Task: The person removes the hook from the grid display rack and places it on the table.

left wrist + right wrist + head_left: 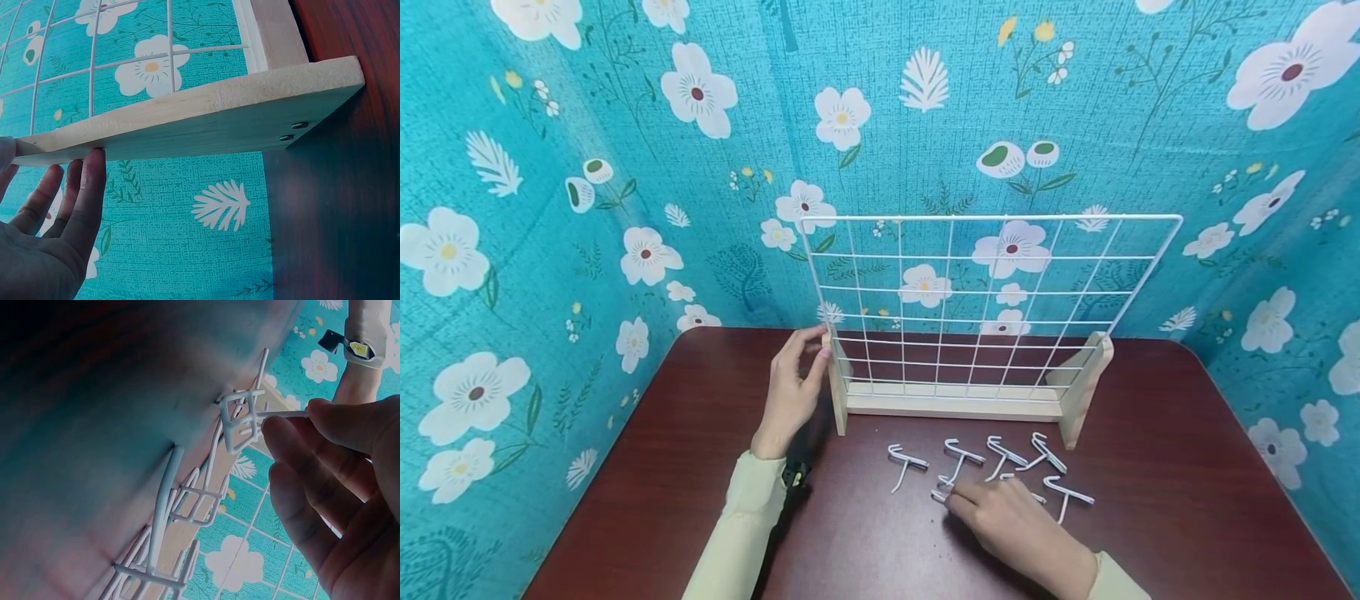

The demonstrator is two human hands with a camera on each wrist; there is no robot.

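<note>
A white wire grid rack stands upright on a wooden base with two wooden side panels. My left hand pinches the upper end of the left side panel, thumb on its edge and fingers against its outer face. In the right wrist view, my right hand pinches the straight prong of a white wire hook between thumb and index finger. That hook is mostly hidden by the hand in the head view. Several more white hooks lie on the table in front of the rack, one partly behind my right hand.
The dark red-brown tabletop has rounded far corners. Turquoise floral cloth hangs behind it and at both sides. The right side panel stands behind the rightmost hooks. A dark strapped device sits on the left wrist.
</note>
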